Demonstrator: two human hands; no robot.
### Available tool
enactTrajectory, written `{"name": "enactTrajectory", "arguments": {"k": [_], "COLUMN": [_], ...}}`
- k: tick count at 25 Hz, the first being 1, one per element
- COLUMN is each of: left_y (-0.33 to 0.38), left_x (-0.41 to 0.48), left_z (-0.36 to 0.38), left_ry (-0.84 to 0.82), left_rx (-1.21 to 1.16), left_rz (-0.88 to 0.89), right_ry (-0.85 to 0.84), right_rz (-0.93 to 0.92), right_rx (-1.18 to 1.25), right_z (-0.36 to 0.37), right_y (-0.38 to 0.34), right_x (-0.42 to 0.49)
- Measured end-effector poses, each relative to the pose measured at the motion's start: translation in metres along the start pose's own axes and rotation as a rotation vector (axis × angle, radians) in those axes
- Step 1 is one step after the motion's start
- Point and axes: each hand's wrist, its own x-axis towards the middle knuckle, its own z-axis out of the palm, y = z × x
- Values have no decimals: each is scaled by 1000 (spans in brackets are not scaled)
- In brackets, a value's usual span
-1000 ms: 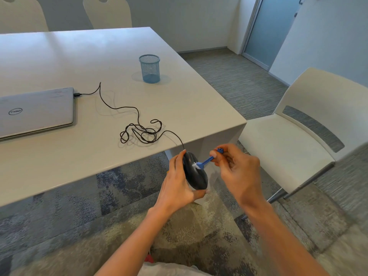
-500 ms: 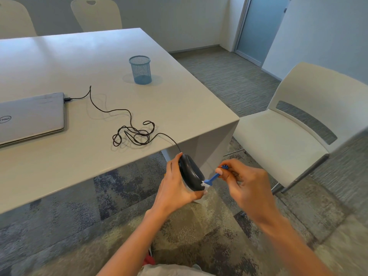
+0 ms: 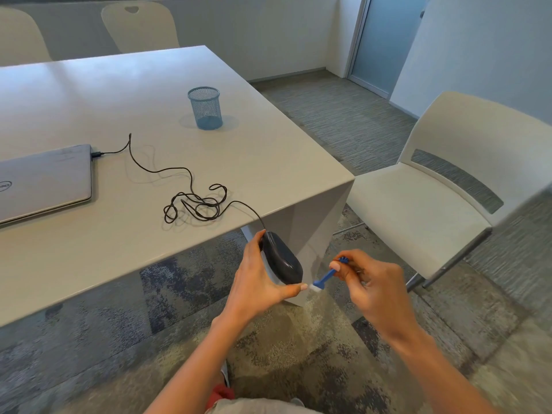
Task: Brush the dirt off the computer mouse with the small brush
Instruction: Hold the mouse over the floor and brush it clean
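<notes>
Mouse [image 3: 282, 259] first: it is up in the air just off the near corner of the table [image 3: 119, 100], tilted on edge, not resting on anything but a hand

By size, the pale table fills the left and middle of the view, with a cream chair [image 3: 418, 198] well apart on the right. A closed grey laptop [image 3: 44, 180] lies on the table at the left edge. A blue mesh cup [image 3: 205, 107] stands further back. A thin black cable [image 3: 194, 204] runs from the laptop's side, bunches in a loose tangle near the table edge, then drops over the edge to the mouse.

The left hand [image 3: 257, 282] is wrapped round the mouse, thumb under its lower end. The right hand [image 3: 370, 285] pinches the blue handle of the small brush [image 3: 324, 278], its other fingers curled in. The white bristle end sits at the mouse's lower end, just beside the left thumb tip; whether it touches the mouse I cannot tell.

My guess at the risks: the bristles are so near the thumb that a stroke may sweep skin rather than the mouse. The pinch on that thin handle looks light, so a firm push could twist or flick the brush out. Pulling the mouse further from the table could drag the tangle off the edge or tug the plug at the laptop
</notes>
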Motion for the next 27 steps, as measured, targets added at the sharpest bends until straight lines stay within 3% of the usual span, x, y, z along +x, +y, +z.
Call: {"name": "enactTrajectory", "arguments": {"k": [4, 11, 17, 21, 27], "left_y": [2, 3, 7, 8, 2], "left_x": [1, 0, -3, -4, -9], "left_z": [2, -1, -1, -2, -2], "left_ry": [-30, -100, -131, -122, -130], "left_rx": [-3, -49, -111, -123, -162], "left_rz": [19, 51, 107, 148, 107], "right_ry": [1, 124, -252, -389, -320], "right_rz": [30, 132, 433, 572, 780], "right_rx": [255, 47, 117, 335, 777], "right_z": [1, 10, 54, 67, 67], "right_y": [-10, 11, 18, 16, 6], "right_x": [5, 19, 17, 13, 12]}}
